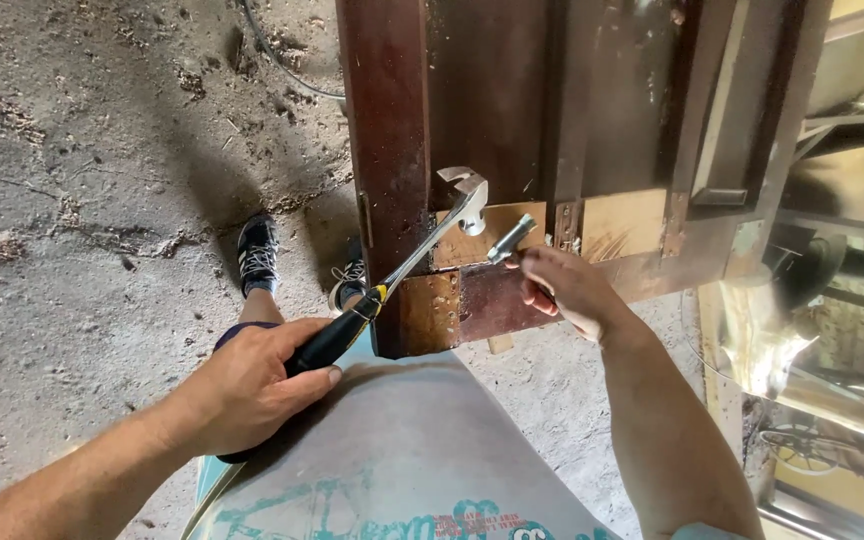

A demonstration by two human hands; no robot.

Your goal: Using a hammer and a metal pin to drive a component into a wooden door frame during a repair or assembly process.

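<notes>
My left hand (252,385) grips the black and yellow handle of a steel claw hammer (462,195), whose head hovers beside a dark red-brown wooden frame (387,150). My right hand (572,290) holds a small metal chisel-like tool (510,240), its tip set against a light plywood patch (512,220) on the frame. The hammer head is a short way left of the tool's end, not touching it.
Below lies a rough dusty concrete floor (82,200). My black shoes (257,255) stand next to the frame's foot. A cable (282,60) runs across the floor at the top. Metal frames and clutter (832,300) fill the right side.
</notes>
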